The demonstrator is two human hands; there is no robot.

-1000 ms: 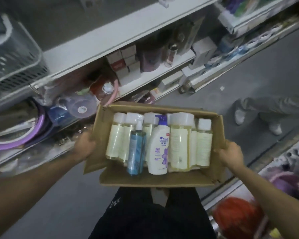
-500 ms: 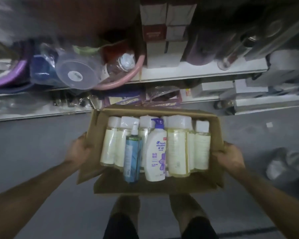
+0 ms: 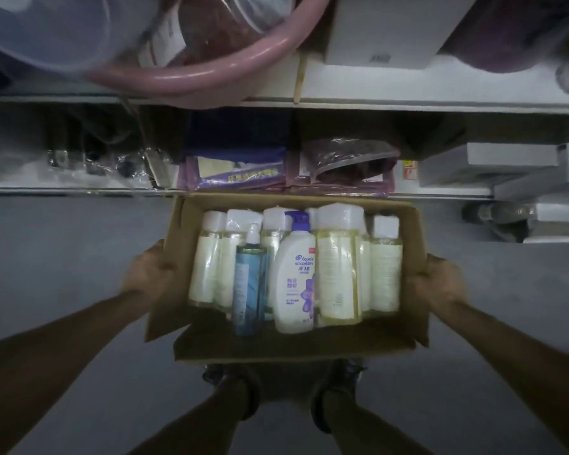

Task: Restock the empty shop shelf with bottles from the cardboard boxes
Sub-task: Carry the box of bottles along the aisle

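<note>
An open cardboard box (image 3: 276,349) hangs low over the grey floor, just in front of the bottom shelf. My left hand (image 3: 148,274) grips its left wall and my right hand (image 3: 436,284) grips its right wall. Inside lie several pale yellow bottles with white caps (image 3: 339,274), a white pump shampoo bottle (image 3: 294,284) and a blue spray bottle (image 3: 248,290). All of them lie flat with their caps pointing toward the shelf.
The bottom shelf edge (image 3: 79,191) runs across just beyond the box, stocked with purple packets (image 3: 240,172) and wrapped goods. Above it a pink basin (image 3: 184,80) and white cartons (image 3: 385,31) sit on the upper shelf. My legs and feet (image 3: 243,399) stand below the box.
The box and my view have dropped toward the floor and closer to the lower shelves. Both hands keep the same hold on the box sides.
</note>
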